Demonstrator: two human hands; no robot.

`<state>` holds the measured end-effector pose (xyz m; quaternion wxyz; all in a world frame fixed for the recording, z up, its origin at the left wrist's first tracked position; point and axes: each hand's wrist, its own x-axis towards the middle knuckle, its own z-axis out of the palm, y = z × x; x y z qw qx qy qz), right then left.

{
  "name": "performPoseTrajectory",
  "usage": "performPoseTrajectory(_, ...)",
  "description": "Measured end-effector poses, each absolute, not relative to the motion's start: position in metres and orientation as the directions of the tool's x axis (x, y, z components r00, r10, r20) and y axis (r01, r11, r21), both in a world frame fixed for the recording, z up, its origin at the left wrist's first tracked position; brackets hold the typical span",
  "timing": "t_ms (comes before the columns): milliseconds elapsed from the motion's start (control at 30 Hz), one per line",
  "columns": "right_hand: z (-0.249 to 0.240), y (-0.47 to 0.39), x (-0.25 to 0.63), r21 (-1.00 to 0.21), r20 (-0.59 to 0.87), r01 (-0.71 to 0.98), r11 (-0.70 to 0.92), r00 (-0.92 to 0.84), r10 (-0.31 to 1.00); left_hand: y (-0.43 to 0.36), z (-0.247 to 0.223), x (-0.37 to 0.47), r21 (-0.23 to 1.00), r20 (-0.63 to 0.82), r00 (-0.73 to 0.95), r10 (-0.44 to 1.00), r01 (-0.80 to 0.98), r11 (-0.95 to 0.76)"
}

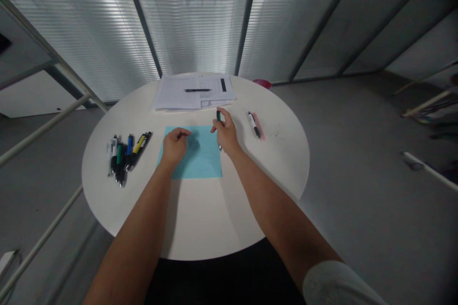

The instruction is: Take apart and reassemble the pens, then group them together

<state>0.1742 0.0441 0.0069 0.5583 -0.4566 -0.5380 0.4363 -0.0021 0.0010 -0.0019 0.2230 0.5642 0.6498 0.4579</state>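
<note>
Green pen [218, 116] met the right hand [227, 136] mid-frame, left hand [174, 147] nearby; whether either gripped anything, I couldn't tell.

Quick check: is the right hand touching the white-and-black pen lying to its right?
Apart. The head view shows a strip of bare white table between the right hand and the white-and-black pen.

The right hand [226, 132] holds a green pen [218, 116] near a blue sheet [198, 162].
</note>
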Motion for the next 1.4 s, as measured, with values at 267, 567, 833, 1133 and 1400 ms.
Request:
performPoseTrajectory(267,0.004,0.046,0.174,-0.966,0.233,0.129,0.223,0.072,0.970,0.000,-0.001,-0.001,0.848,0.213,-0.268,0.939,0.529,-0.041)
performPoseTrajectory(567,0.007,0.043,0.178,-0.854,0.264,0.481,0.199,0.070,0.962,0.001,-0.004,-0.003,0.845,0.231,-0.258,0.938,0.531,-0.062)
performPoseTrajectory(833,0.021,0.041,0.211,-0.517,0.305,0.855,0.048,0.131,0.943,0.004,-0.005,-0.004,0.834,0.239,-0.239,0.941,0.547,-0.074)
performPoseTrajectory(1133,0.017,0.045,0.232,-0.407,0.354,0.912,-0.042,0.201,0.913,0.003,-0.002,-0.004,0.830,0.246,-0.228,0.942,0.551,-0.083)
performPoseTrajectory(1400,0.009,0.047,0.234,-0.403,0.353,0.908,-0.115,0.270,0.896,0.004,-0.006,-0.005,0.828,0.255,-0.220,0.941,0.552,-0.095)
